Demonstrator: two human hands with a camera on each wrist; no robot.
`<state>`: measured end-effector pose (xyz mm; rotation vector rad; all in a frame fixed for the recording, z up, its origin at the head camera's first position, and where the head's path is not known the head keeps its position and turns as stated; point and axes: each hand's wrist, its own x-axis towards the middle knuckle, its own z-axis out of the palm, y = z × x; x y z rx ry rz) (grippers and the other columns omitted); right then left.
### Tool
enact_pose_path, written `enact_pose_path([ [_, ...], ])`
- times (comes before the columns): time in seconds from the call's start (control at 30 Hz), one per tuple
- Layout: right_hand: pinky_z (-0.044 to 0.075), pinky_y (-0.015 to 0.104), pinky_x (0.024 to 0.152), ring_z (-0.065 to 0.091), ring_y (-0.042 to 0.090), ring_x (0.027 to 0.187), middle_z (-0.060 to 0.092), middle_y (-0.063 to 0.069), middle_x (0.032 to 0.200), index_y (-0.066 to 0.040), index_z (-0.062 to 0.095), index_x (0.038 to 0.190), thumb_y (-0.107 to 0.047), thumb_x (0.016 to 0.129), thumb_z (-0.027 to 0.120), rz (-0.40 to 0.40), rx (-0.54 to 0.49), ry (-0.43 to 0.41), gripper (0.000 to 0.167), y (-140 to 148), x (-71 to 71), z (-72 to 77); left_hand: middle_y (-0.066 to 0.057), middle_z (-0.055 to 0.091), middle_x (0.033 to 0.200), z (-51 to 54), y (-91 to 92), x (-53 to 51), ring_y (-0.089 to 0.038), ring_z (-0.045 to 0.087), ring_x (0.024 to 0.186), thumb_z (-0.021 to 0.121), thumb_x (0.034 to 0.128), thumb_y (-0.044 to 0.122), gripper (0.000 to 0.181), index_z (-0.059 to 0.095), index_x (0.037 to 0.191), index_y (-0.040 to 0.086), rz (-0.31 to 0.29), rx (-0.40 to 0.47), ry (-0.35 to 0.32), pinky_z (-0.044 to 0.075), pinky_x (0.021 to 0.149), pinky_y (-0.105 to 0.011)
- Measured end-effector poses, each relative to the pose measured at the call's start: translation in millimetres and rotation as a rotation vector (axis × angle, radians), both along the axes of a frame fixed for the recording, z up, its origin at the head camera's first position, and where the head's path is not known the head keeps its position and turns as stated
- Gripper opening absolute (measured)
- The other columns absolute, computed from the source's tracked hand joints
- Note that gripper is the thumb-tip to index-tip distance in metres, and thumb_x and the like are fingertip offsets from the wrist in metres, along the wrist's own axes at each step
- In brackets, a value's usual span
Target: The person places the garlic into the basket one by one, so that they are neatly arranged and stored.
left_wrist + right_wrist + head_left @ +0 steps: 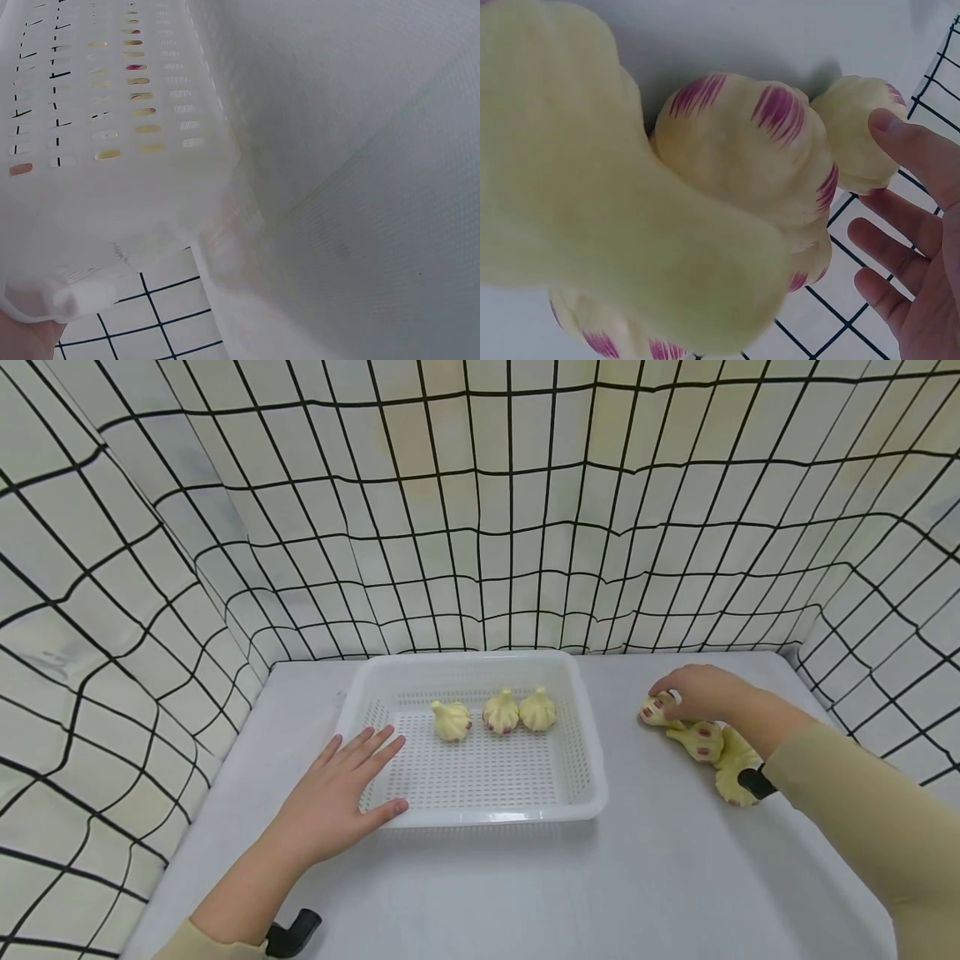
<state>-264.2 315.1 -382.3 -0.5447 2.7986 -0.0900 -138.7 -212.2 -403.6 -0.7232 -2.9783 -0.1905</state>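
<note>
A shallow white plastic basket (495, 816), rectangular with rounded corners, a smooth glossy rim and slotted walls, sits on the pale, matte tabletop (465, 893). Three model garlic bulbs lie inside toward the basket's far side: a left bulb (452, 722) tilted with its stem pointing left, then a middle bulb (501, 714) and a right bulb (537, 712), side by side with stubby stems up. All are cream, lobed and ribbed.

The left hand (330, 810) spreads flat over the basket's left near corner, fingers straight, thumb across the near rim.

To the right of the basket, more bulbs cluster, waxy and rounded, with brushed purple streaks. The right hand (705, 689) pinches the cluster's far bulb (654, 710) between thumb and index finger; its other fingers bend loosely. A streaked bulb (703, 742) lies just beside it.

Behind the basket, black netting (511, 473) forms a wavy cord grid. Tan cloth sleeves (862, 810) cover the forearms.
</note>
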Motion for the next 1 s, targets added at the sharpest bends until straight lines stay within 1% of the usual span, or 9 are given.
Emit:
enact_pose_path([
  [0.13,0.04,0.065,0.101,0.051,0.046,0.124,0.061,0.02,0.13,-0.013,0.067,0.127,-0.021,0.087,0.073,0.004,0.023,0.0,0.042,-2.5,-1.9,-1.0,-0.003,0.028,0.162,1.0,0.2,0.0,-0.032,0.023,0.148,0.061,0.0887,0.063,0.084,0.034,0.156,0.02,0.001,-0.003,0.0,0.011,0.121,-0.055],
  [0.2,0.039,0.065,0.102,0.05,0.046,0.125,0.061,0.019,0.132,-0.013,0.066,0.129,-0.022,0.087,0.073,-0.007,0.028,-0.012,0.044,-3.7,-3.9,-2.9,-0.003,0.028,0.162,0.8,0.2,-0.5,-0.031,0.023,0.149,0.061,0.0884,0.063,0.084,0.034,0.156,0.02,0.001,-0.006,0.001,0.011,0.121,-0.055],
  [0.37,0.038,0.064,0.104,0.049,0.044,0.127,0.059,0.018,0.135,-0.015,0.063,0.134,-0.024,0.088,0.071,-0.026,0.054,-0.043,0.048,-4.1,-11.3,-12.0,-0.003,0.027,0.162,-0.1,-0.3,-1.1,-0.031,0.023,0.149,0.061,0.0887,0.063,0.084,0.034,0.156,0.021,-0.001,-0.004,0.001,0.011,0.121,-0.055],
  [0.47,0.037,0.064,0.105,0.05,0.043,0.127,0.059,0.018,0.135,-0.014,0.062,0.135,-0.023,0.089,0.069,-0.043,0.033,-0.064,0.047,-5.4,-13.5,-15.3,-0.003,0.028,0.162,-0.5,-0.4,-0.9,-0.031,0.024,0.148,0.06,0.0888,0.063,0.084,0.034,0.156,0.021,-0.001,-0.002,0.0,0.011,0.121,-0.055],
  [0.6,0.038,0.063,0.106,0.052,0.039,0.124,0.059,0.016,0.134,-0.015,0.064,0.134,-0.021,0.091,0.065,-0.062,0.001,-0.081,0.044,-8.3,-12.1,-16.4,-0.003,0.028,0.162,-0.8,-0.2,-0.8,-0.031,0.025,0.148,0.061,0.0885,0.063,0.084,0.034,0.156,0.021,0.0,-0.003,0.001,0.011,0.121,-0.055],
  [0.7,0.039,0.062,0.105,0.054,0.037,0.122,0.059,0.016,0.134,-0.016,0.064,0.134,-0.019,0.089,0.064,-0.056,0.007,-0.068,0.045,-8.7,-11.4,-18.3,-0.003,0.028,0.162,-0.9,0.1,-0.8,-0.031,0.024,0.148,0.061,0.0881,0.063,0.084,0.034,0.156,0.021,0.001,-0.006,0.005,0.011,0.121,-0.055],
  [0.87,0.041,0.06,0.103,0.056,0.035,0.119,0.06,0.015,0.133,-0.016,0.064,0.133,-0.019,0.088,0.067,-0.049,0.001,-0.041,0.046,-7.2,-14.0,-25.6,-0.003,0.028,0.162,0.2,-0.6,0.4,-0.031,0.024,0.148,0.061,0.0887,0.062,0.084,0.034,0.156,0.021,0.0,-0.001,-0.001,0.011,0.121,-0.055],
  [1.0,0.042,0.06,0.103,0.055,0.035,0.119,0.06,0.016,0.133,-0.013,0.063,0.134,-0.016,0.087,0.068,-0.04,-0.02,-0.017,0.047,-8.8,-13.4,-24.6,-0.003,0.028,0.162,0.3,-0.5,0.8,-0.032,0.024,0.148,0.061,0.0888,0.062,0.083,0.034,0.156,0.021,0.0,0.001,-0.006,0.011,0.121,-0.055],
])
